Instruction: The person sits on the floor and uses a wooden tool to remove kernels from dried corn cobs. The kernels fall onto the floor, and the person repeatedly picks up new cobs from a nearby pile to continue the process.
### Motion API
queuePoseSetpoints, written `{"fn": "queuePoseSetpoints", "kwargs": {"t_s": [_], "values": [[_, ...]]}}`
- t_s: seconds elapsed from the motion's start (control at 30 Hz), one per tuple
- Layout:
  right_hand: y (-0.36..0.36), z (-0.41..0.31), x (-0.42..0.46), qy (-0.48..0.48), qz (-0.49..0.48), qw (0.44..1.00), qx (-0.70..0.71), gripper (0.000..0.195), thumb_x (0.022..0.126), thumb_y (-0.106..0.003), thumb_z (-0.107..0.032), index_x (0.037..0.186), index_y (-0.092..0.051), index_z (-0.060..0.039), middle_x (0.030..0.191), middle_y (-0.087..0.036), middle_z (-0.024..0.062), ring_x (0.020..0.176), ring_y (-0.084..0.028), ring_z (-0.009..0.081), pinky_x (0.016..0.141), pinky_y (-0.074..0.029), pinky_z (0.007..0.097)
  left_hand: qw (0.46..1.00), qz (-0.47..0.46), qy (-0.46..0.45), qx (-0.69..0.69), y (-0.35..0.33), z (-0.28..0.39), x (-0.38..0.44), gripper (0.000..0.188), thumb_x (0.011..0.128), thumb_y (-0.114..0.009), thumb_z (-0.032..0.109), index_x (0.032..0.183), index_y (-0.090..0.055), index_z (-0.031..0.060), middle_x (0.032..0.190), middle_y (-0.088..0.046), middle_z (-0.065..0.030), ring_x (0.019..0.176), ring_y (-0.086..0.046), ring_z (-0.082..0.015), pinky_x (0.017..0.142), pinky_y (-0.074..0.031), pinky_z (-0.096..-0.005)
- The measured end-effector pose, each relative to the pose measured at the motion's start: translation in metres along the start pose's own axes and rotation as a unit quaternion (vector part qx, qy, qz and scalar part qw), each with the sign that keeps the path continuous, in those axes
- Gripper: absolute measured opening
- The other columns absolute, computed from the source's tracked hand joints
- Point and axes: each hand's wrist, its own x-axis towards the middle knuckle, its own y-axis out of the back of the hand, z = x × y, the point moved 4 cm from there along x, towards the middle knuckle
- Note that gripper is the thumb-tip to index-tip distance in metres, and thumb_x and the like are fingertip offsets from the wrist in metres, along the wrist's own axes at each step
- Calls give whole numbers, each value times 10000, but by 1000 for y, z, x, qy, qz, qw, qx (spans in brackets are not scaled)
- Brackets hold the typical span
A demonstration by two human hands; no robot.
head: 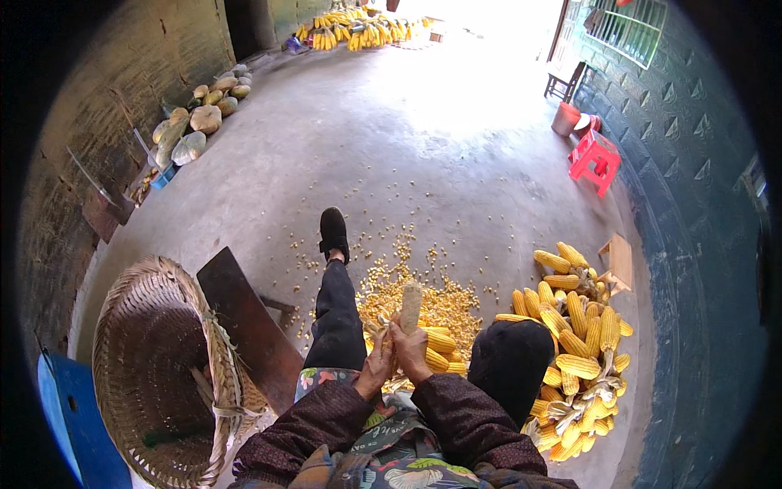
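Observation:
A stripped, pale corn cob (412, 304) points up and away from me, its lower end in the grip of my right hand (411, 352). My left hand (377, 365) presses close beside the right one, fingers curled. What lies inside its palm is hidden. Under and just beyond both hands are several yellow corn ears (441, 340), partly covered by my hands. Loose corn kernels (449, 299) form a heap on the floor between my legs, with more scattered farther out.
To my right lies a large pile of corn ears (574, 345) beside a small wooden stool (619, 263). A woven basket (156, 367) and a dark wooden bench (247, 324) stand at my left. Farther off are pumpkins (206, 119), a red plastic stool (595, 160) and hanging corn (372, 30).

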Motion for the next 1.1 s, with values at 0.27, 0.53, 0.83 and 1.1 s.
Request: {"fn": "queuePoseSetpoints", "kwargs": {"t_s": [0.27, 0.53, 0.83, 1.1], "values": [[5, -7, 3, -52, -96, 977, 182, 305, 906, -673, -324, 907, -679, -19, 733, -620, -9, 621, -567, 80, 538, -439, 253, 956, 20, 119, -267, 11, -11, -2, 556, 1001, -421, 460, 1415, -353, 95, 1179, -582, -100, 983, -624, -216, 797, -541, -349], [-3, -11, -6, -2, -36, 999, 33, 341, 829, -721, -313, 901, -683, 19, 700, -665, 55, 599, -631, 157, 546, -489, 319, 996, 46, 71, -2, 9, -29, 3, 572, 1002, -413, 476, 1419, -327, 94, 1264, -527, -90, 1077, -566, -198, 868, -505, -319], [6, -24, -4, -36, -127, 973, 190, 306, 874, -694, -316, 908, -684, -12, 684, -624, -4, 557, -567, 87, 497, -443, 268, 955, 41, 187, -228, 4, 10, -11, 581, 1008, -440, 416, 1480, -244, 139, 1327, -482, -104, 1169, -542, -252, 943, -480, -374], [-1, -7, -6, 9, -40, 999, 32, 343, 861, -704, -315, 884, -692, 27, 678, -643, 29, 597, -582, 95, 530, -463, 311, 992, 49, 113, -25, 6, -9, 1, 555, 1002, -389, 508, 1388, -394, 109, 1255, -527, -69, 1145, -532, -167, 937, -449, -297]]}}
